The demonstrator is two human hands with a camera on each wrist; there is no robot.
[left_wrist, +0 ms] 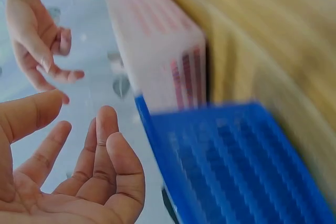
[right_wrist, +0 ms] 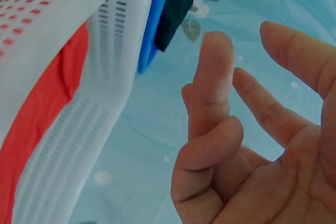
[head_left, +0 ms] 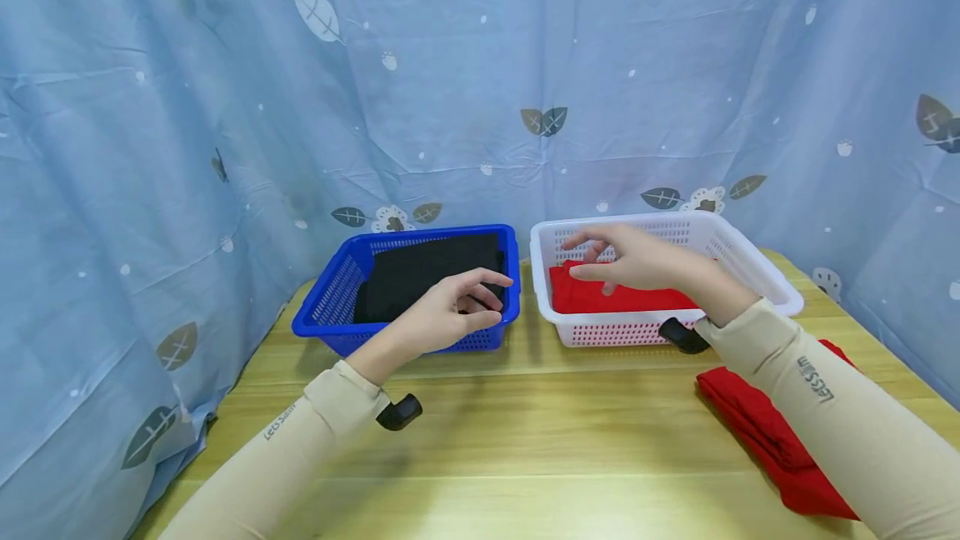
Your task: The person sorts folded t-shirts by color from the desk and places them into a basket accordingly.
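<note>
My left hand (head_left: 450,313) hovers over the front right part of a blue plastic basket (head_left: 321,328), its fingers loosely bent around nothing. Folded black cloth (head_left: 420,269) lies inside that basket. Over a white plastic basket (head_left: 757,273) hangs my right hand (head_left: 630,257), relaxed and holding nothing. Beneath it, a folded red cloth (head_left: 637,298) rests in the white basket. In the left wrist view the palm and slack fingers (left_wrist: 123,166) show beside the blue rim. The right wrist view shows spread, partly bent fingers (right_wrist: 212,77) beside the white basket's wall.
More red cloth (head_left: 780,432), folded, lies on the wooden table (head_left: 525,457) at the right, partly hidden under my right forearm. The two baskets stand side by side with a narrow gap. A blue leaf-patterned curtain (head_left: 465,65) hangs behind and around the table.
</note>
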